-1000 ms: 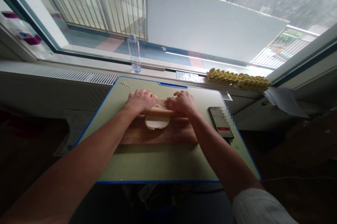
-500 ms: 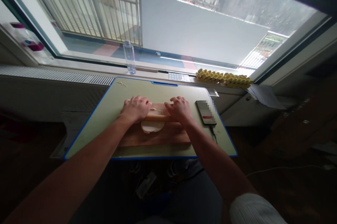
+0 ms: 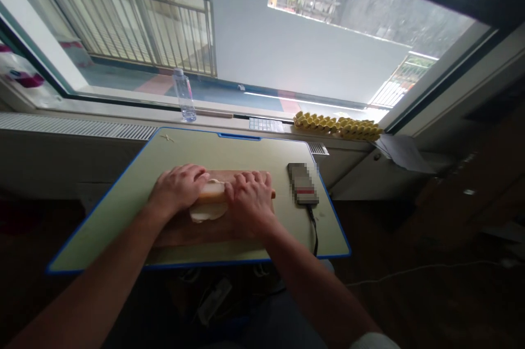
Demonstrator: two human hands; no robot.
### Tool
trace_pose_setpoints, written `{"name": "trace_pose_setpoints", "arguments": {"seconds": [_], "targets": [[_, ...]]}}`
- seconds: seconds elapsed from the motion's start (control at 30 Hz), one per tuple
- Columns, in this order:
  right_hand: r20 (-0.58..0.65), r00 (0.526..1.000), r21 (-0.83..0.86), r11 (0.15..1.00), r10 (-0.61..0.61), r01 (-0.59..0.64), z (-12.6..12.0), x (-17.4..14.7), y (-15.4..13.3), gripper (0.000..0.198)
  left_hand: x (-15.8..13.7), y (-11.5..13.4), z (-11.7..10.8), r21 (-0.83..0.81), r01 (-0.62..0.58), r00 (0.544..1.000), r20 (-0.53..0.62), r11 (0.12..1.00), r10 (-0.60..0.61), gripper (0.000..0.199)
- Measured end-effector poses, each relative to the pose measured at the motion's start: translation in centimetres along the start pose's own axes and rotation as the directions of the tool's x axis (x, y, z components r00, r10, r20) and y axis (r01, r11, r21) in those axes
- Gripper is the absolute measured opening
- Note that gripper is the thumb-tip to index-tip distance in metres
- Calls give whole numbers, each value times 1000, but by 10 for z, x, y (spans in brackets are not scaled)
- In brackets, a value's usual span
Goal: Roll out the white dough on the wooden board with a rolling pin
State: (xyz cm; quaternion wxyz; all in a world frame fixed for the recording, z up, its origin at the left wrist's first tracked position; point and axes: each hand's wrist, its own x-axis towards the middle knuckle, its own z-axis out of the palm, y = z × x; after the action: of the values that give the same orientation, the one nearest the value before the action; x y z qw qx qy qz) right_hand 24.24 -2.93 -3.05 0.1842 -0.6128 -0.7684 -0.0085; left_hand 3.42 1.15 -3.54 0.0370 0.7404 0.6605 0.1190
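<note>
A wooden rolling pin (image 3: 213, 193) lies across a flattened round of white dough (image 3: 208, 213), pressing on it. Under both is a brown wooden cutting board (image 3: 180, 237). My left hand (image 3: 178, 187) is curled over the pin's left part and hides that end. Over the right part rests my right hand (image 3: 251, 196), its fingers bent across the wood; the pin's tip sticks out just past them. Dough shows both in front of the pin and behind it, between my hands.
The board sits on a pale, blue-edged table (image 3: 135, 196). To the right lies a phone (image 3: 302, 182) with a black cable (image 3: 315, 231). Dough scraps (image 3: 167, 138) lie far left. On the windowsill stand a clear bottle (image 3: 185, 96) and yellow egg cartons (image 3: 336, 126).
The camera view has shifted, so the table sits further left and lower. My right hand now lies flatter over the pin, whose right tip has come into sight. Both hands stay on the pin.
</note>
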Motion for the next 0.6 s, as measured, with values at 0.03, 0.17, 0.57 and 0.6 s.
{"name": "trace_pose_setpoints", "arguments": {"seconds": [0.03,0.17,0.57,0.6], "targets": [[-13,1000,16,1000,21,-21,-1,-4,-1,41,-2,0,-1,0,-13,1000,-22,1000,13,53],[-66,989,84,988,134,-129,-2,-20,-5,45,-14,3,-8,64,-79,985,-147,995,88,53],[-76,952,61,954,297,-292,1,-36,-9,49,-31,-9,0,52,-115,986,-119,992,121,51],[-71,951,49,954,299,-296,1,-38,-8,49,-32,-9,0,50,-116,986,-112,992,121,52]]}}
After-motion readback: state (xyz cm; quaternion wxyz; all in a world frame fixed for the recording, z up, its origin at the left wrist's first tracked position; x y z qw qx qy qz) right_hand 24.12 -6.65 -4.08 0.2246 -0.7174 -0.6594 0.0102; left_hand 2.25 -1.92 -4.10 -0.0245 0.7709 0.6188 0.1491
